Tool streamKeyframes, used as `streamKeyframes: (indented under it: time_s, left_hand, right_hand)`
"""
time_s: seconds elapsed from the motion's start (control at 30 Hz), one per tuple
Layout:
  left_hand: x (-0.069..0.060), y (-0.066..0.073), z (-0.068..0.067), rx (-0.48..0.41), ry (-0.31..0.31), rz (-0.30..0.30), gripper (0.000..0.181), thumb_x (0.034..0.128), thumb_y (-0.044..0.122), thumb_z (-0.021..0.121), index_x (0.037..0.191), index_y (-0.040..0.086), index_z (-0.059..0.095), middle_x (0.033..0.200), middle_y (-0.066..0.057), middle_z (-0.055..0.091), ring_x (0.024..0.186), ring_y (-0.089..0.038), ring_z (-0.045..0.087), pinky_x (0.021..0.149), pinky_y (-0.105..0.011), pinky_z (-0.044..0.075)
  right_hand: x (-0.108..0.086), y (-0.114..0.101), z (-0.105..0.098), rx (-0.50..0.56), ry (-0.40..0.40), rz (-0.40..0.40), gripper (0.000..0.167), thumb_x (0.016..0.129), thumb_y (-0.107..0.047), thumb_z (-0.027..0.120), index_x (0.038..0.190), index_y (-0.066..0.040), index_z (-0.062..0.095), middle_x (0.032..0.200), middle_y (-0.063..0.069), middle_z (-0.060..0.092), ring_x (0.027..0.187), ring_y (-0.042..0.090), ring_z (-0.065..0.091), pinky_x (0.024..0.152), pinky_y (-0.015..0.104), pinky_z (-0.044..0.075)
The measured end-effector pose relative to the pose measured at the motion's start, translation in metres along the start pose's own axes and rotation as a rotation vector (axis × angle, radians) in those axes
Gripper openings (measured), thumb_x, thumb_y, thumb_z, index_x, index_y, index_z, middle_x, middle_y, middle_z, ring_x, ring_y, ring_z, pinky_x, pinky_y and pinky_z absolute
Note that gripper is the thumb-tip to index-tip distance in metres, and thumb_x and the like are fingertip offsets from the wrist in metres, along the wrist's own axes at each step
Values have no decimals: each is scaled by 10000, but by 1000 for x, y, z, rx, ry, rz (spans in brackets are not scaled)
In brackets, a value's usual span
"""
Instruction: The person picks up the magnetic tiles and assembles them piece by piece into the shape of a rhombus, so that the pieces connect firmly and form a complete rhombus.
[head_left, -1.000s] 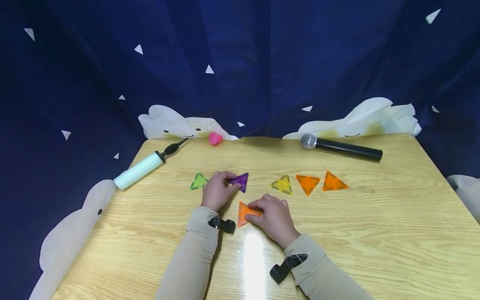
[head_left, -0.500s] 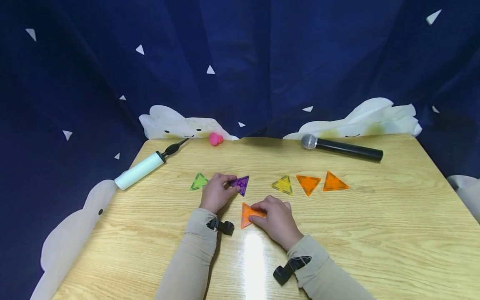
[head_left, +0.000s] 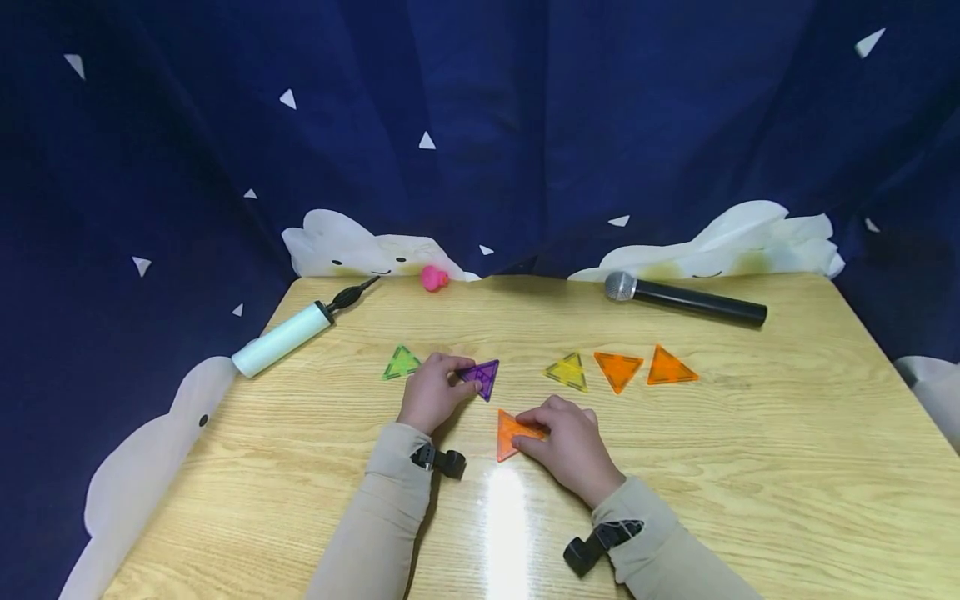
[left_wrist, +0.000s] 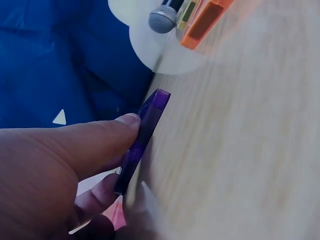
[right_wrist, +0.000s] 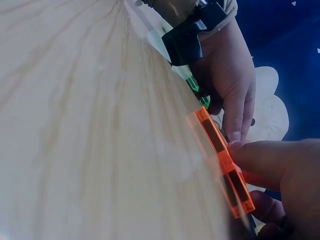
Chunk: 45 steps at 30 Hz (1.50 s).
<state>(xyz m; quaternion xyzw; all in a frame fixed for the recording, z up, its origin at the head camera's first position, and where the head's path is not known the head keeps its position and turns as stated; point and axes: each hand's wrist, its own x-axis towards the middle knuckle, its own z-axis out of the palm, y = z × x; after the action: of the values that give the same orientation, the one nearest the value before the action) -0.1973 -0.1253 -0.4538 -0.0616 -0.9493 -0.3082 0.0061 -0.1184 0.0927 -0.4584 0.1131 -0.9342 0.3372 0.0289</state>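
Between thumb and fingers, my left hand [head_left: 435,392] pinches a purple triangular magnetic tile [head_left: 486,379] by its left side. The left wrist view shows that purple tile [left_wrist: 142,142] edge-on, close to the tabletop. Nearer to me, my right hand [head_left: 572,442] pinches an orange triangular magnetic tile [head_left: 507,435] at its right corner. In the right wrist view the orange tile [right_wrist: 220,160] stands edge-on with its magnets showing. The two held tiles are apart. A green triangular tile [head_left: 401,362] lies left of the purple one, partly behind my left hand.
Right of the hands lie a yellow tile [head_left: 567,372], an orange tile [head_left: 618,369] and another orange tile [head_left: 669,367]. At the back are a microphone [head_left: 690,300] and a small pink object [head_left: 433,278]. A pale blue hand pump [head_left: 285,337] lies at left on the wooden table [head_left: 750,467].
My right hand has moved the orange tile to the right and slightly toward me. The left hand has brought the purple tile slightly toward me, turning it a little. Both grips stay the same.
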Motion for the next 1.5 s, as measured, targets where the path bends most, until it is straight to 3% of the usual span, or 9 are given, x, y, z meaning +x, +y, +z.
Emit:
streamKeyframes:
  time_s: [0.27,0.5,0.9,1.27,1.5]
  left_hand:
    - [-5,-2,-1,9,13,38,374,832,319,827,1163,167,745,1073,-47,657,944,-224,614,854,-417,456]
    - [-9,-5,-1,0,-16,32,361,827,336,832,1140,179,746,1071,-19,656,994,-212,621,894,-409,454]
    - [-26,-6,-5,-24,-26,63,326,804,338,849,1071,183,744,967,38,635,838,-150,551,798,-371,421]
    - [-34,-4,-7,-34,-49,53,318,800,347,851,1057,202,732,950,65,618,821,-129,541,797,-373,414]
    - [-38,-5,-3,-16,-40,77,334,783,376,858,1041,207,732,840,70,557,714,-118,477,752,-357,371]
  right_hand:
    - [-5,8,-5,-7,3,-6,288,798,-321,852,1056,-212,784,895,-110,604,883,136,596,776,364,294]
    - [-6,12,-9,-5,1,-4,285,805,-312,848,1065,-218,783,912,-104,617,883,130,598,760,363,288]
    - [-5,12,-10,10,5,15,300,809,-291,846,1069,-159,775,974,-54,658,961,193,639,789,385,311]
    - [-1,14,-9,19,28,14,240,810,-254,848,1027,-176,783,971,-53,663,988,217,633,801,411,321]
    - [4,17,-10,21,32,26,234,809,-235,849,1025,-173,785,990,-37,672,993,222,633,810,421,320]
